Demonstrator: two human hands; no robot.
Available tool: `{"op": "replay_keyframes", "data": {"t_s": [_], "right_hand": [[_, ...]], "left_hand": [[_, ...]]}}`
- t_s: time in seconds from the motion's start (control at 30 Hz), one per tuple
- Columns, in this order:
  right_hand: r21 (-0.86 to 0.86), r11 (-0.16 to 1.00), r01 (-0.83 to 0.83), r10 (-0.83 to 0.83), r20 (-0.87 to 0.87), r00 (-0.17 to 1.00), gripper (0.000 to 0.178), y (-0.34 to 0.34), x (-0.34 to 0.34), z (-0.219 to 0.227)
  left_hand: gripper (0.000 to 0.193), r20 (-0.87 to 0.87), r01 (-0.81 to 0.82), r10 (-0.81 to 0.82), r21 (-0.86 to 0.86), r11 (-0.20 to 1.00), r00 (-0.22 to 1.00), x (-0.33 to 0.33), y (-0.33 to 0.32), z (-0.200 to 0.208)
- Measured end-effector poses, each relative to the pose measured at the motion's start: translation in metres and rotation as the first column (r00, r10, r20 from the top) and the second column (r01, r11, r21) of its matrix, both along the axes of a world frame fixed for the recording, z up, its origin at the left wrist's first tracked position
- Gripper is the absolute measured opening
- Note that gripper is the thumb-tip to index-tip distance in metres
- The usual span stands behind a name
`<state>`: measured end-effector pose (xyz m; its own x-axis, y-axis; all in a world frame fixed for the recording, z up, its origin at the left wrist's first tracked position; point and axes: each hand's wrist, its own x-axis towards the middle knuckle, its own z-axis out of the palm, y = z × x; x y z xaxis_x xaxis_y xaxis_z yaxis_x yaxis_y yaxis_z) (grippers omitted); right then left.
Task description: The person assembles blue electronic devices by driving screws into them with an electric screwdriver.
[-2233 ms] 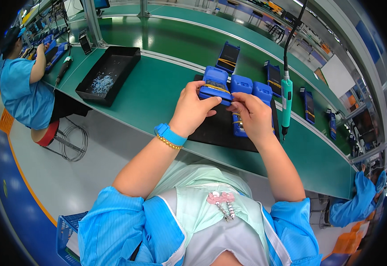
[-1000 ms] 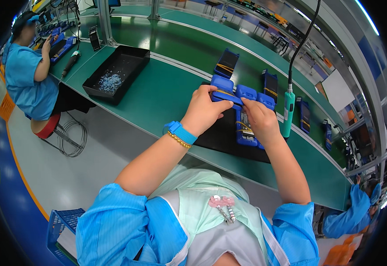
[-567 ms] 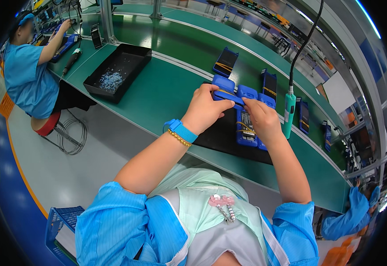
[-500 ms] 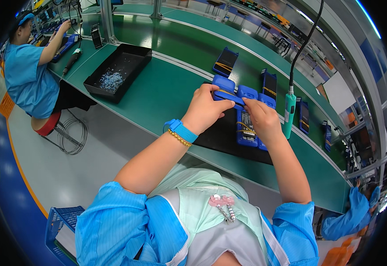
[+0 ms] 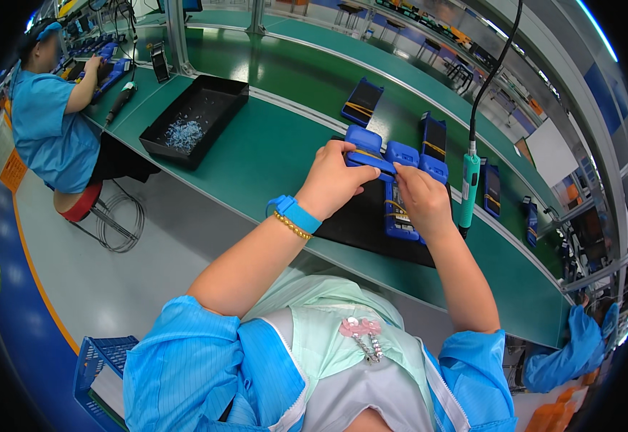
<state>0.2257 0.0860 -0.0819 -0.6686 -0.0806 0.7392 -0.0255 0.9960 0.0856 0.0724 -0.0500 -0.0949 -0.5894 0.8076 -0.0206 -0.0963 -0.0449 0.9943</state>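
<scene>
The blue device (image 5: 373,161), clamped in the left hand (image 5: 333,180), should be worked gently at its corner by the right hand (image 5: 426,201), whose grip cannot be told.

Black tray (image 5: 220,103): blue-white scraps (image 5: 184,135) inside | dark screwdriver (image 5: 120,102): left of tray | red-rimmed stool (image 5: 83,205): below-left of tray | blue basket (image 5: 109,347): below tray
</scene>
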Motion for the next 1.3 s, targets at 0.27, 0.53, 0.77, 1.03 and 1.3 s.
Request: {"op": "replay_keyframes", "data": {"t_s": [0.27, 0.53, 0.77, 1.03, 1.3], "right_hand": [[-0.071, 0.997, 0.036, -0.038, -0.030, 0.999, 0.028, -0.014, 0.000, -0.002], [-0.135, 0.990, -0.028, 0.027, -0.013, 1.000, 0.029, -0.018, 0.013, -0.007], [-0.246, 0.966, -0.075, 0.076, -0.006, 0.997, 0.026, -0.028, 0.024, -0.018], [-0.267, 0.962, -0.062, 0.096, 0.117, 0.988, 0.024, -0.023, 0.025, -0.027], [-0.167, 0.985, -0.035, 0.081, 0.278, 0.957, 0.025, -0.023, 0.033, -0.026]], "left_hand": [[0.060, 0.041, 0.011, -0.010, -0.013, 1.000, 0.999, 0.001, -0.005, -0.004], [0.062, 0.081, 0.064, -0.065, 0.019, 0.998, 0.995, 0.005, -0.020, -0.010], [0.061, -0.113, 0.071, -0.061, 0.087, 0.994, 0.992, 0.005, -0.029, -0.049], [0.059, -0.155, 0.127, -0.107, 0.126, 0.984, 0.982, 0.009, -0.035, -0.056], [0.062, -0.241, 0.127, -0.105, 0.079, 0.989, 0.965, 0.007, -0.036, -0.061]]}}
